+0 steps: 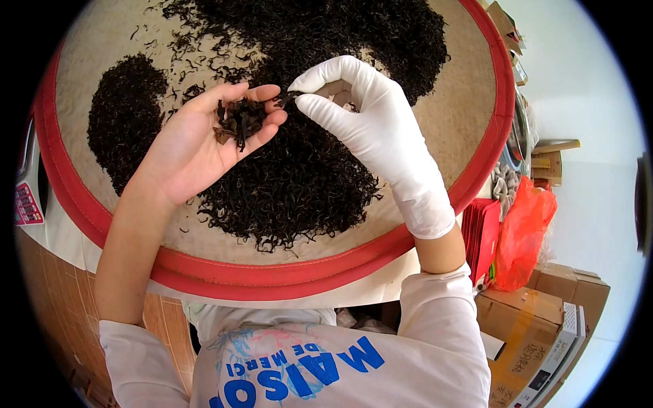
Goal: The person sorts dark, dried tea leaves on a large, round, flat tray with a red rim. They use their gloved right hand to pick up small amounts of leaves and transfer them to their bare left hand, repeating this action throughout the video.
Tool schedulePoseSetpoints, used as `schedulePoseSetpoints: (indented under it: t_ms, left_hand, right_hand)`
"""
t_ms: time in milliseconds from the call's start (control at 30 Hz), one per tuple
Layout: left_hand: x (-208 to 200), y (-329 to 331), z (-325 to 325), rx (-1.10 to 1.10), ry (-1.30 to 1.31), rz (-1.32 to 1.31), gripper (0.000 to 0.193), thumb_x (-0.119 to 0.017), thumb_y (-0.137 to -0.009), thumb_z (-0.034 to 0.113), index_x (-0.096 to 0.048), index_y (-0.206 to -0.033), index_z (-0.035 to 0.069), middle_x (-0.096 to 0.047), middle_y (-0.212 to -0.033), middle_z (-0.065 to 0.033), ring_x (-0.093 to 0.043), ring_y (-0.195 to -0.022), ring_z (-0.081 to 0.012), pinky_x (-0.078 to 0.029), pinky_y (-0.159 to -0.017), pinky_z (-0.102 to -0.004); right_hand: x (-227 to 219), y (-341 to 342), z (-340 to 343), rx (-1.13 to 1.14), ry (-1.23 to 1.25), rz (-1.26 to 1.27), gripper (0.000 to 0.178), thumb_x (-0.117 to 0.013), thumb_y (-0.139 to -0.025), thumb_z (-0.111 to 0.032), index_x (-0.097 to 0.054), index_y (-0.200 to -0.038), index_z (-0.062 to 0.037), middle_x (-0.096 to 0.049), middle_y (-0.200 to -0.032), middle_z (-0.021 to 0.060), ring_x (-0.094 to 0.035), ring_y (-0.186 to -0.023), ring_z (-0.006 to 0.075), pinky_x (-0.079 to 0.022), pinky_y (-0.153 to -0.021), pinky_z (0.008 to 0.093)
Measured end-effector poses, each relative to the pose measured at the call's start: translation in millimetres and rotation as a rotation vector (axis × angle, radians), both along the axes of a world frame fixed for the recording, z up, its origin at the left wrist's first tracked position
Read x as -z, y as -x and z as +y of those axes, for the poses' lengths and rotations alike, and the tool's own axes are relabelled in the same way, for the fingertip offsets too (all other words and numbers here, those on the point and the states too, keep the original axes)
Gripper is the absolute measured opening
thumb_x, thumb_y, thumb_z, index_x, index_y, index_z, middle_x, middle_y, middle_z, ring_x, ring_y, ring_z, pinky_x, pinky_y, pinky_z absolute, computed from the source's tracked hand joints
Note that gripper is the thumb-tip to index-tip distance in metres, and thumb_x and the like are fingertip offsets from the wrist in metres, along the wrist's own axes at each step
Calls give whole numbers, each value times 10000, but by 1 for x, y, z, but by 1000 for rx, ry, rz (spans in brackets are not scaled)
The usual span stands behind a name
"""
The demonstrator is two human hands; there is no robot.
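Tray (469,122): round, red rim (272,281), under the fingers (326,73). Shirt (381,340): blue lettering (320,368), nearer the body than the fingers. Leaf pile (292,194): dark, below and beyond fingers. Box (503,313): dark handwriting (534,357), right of fingers, well apart. Left hand (194,153): bare, fingers half curled, cupping leaf clump (239,121). Right hand (377,112): white glove (422,204), thumb and index pinched on leaf bit (284,99), by left fingertips.

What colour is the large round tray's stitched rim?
The stitched fabric rim is red, best in the head view.
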State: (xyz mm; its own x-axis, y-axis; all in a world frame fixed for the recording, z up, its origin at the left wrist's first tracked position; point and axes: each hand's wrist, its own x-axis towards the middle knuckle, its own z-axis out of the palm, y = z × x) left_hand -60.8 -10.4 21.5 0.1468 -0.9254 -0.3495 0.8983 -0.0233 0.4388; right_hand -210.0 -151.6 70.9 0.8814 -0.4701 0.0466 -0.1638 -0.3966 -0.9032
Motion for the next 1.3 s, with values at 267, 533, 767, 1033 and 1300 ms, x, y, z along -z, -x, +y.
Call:
schedulePoseSetpoints:
  t_ms: [267, 533, 767, 1033, 1300]
  left_hand:
    - [-4, 0, -1, -8, 2, -18, 330, -450, -982, 183, -526, -1157, -86, -586, -1038, -150, -612, -951, -212, -554, -860, -305]
    - [-2, 3, -1, 13, 2, -11, 298, -440, -991, 195, -539, -1128, -50, -581, -1065, -125, -605, -973, -213, -540, -881, -330]
    - [3, 6, -2, 1, 38, 85, 307, -431, -994, 200, -535, -1122, -59, -579, -1093, -138, -601, -1003, -229, -532, -913, -345]
    - [9, -17, 1, -120, 119, 102, 310, -447, -978, 126, -502, -1196, -88, -566, -1153, -159, -587, -1073, -232, -530, -940, -318]
    - [5, -31, 6, -223, 167, 121, 304, -426, -981, 98, -481, -1217, -85, -548, -1164, -156, -572, -1097, -228, -519, -963, -318]
  right_hand:
    - [6, 0, -3, 31, 52, -13, 211, -624, -871, -52, -641, -1080, -34, -645, -802, 4, -554, -703, 63, -480, -672, 219]
    - [15, -4, 4, -76, -89, -124, 234, -602, -887, -38, -641, -1117, -42, -665, -889, 32, -547, -716, 63, -482, -686, 225]
    - [15, -5, 10, -75, 202, -138, 211, -610, -876, -31, -639, -1085, -45, -643, -878, 63, -572, -689, 113, -494, -657, 237]
    - [16, 1, 2, -120, 429, 167, 133, -672, -823, -119, -658, -928, -39, -628, -740, 96, -617, -647, 210, -503, -616, 307]
    - [25, -8, 5, -287, 852, -32, 91, -703, -736, -137, -635, -782, -99, -556, -713, 61, -577, -680, 235, -486, -616, 345]
